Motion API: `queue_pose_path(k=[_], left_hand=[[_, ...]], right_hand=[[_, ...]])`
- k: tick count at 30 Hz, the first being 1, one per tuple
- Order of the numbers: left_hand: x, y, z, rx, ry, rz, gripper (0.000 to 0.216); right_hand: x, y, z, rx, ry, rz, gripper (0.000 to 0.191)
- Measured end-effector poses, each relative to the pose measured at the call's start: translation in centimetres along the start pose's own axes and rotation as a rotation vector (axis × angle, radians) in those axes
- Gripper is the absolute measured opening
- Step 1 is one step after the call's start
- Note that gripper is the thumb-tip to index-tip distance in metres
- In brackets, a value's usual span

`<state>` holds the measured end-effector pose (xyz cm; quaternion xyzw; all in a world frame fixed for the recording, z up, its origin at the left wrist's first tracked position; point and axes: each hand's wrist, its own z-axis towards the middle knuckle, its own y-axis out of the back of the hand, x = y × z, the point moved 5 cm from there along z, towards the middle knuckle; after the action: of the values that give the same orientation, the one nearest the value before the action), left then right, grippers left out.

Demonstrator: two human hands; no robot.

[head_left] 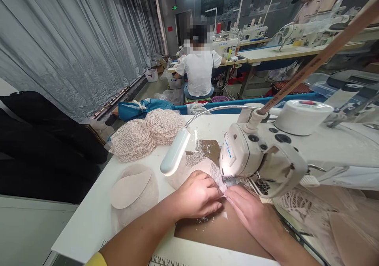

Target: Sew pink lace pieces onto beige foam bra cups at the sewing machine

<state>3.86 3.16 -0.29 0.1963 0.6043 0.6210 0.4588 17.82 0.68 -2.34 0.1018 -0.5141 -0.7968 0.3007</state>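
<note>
A pale pink lace piece [205,166] with a smooth panel lies under the head of a white sewing machine [237,151]. My left hand [201,193] is closed, with fingers curled and fingertips pinching the lace edge just in front of the presser foot. Close beside it, my right hand [247,206] has its fingers pressed together on the same edge; its thumb is hidden. The needle is hidden behind the machine head and fingers. Beneath both hands is a brown sheet [219,234] on the white table [97,226].
A lit lamp [175,153] on a bendy neck hangs left of the machine head. Two lace stacks [133,139] stand behind; a sheer cut piece [130,191] lies at left. Thread cone [303,117] tops the machine. Fabric [340,218] heaps at right. A person [199,68] sits ahead.
</note>
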Motion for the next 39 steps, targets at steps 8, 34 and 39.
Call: queue_pose_path(k=[8,34,39], left_hand=[[-0.9,-0.1,-0.3,0.014,-0.097,0.128,0.024],[2.1,0.2,0.3,-0.103,0.134,0.129,0.029],[2.9,0.2,-0.1,-0.155,0.221,0.169,0.031]], right_hand=[[0.7,1.4,-0.8,-0.065,0.218,-0.058,0.039],[0.0,0.5,-0.3,-0.080,0.076,-0.219,0.041],[-0.4,0.1,-0.8,-0.071,0.137,-0.217,0.038]])
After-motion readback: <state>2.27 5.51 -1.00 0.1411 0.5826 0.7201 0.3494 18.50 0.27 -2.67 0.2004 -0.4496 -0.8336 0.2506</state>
